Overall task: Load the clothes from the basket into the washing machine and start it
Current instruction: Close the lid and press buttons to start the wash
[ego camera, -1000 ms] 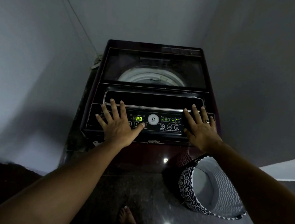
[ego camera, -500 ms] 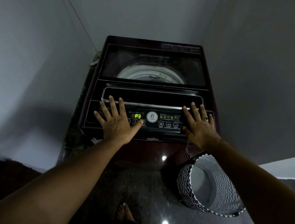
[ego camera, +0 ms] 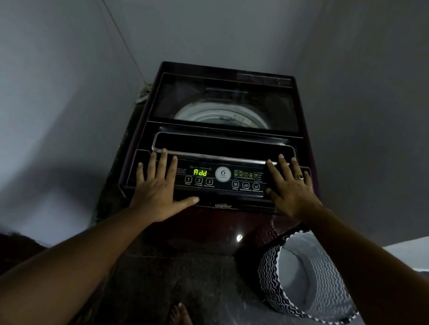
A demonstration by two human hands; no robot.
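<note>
The dim light leaves much unclear. The dark glass lid [ego camera: 225, 102] of the washing machine [ego camera: 139, 153] lies shut, and only the pale upper ring of the drum [ego camera: 221, 115] shows through it, so the clothes cannot be seen. The small print on the control panel [ego camera: 218, 192] is too fine to read, apart from the green display [ego camera: 200, 172] showing "Add", a round badge [ego camera: 223, 174] marked 6, and buttons numbered 1, 2 and 3. The zigzag-patterned basket [ego camera: 271, 283] stands on the floor [ego camera: 155, 276] just right of the machine's front, its mouth turned toward the camera and showing pale lining, with its far side hidden behind the right forearm. A bare foot [ego camera: 181, 319] is partly cut off at the bottom edge. The left hand [ego camera: 156, 185] lies palm down on the panel's left end, fingers straight and spread, thumb stretched right along the front edge below the buttons, its grip slack and holding nothing. The right hand [ego camera: 289, 189], wearing a ring [ego camera: 300, 176], lies flat on the panel's right end. Its fingertips reach over the lid's chrome strip [ego camera: 222, 158], and its grip is likewise loose and empty.
</note>
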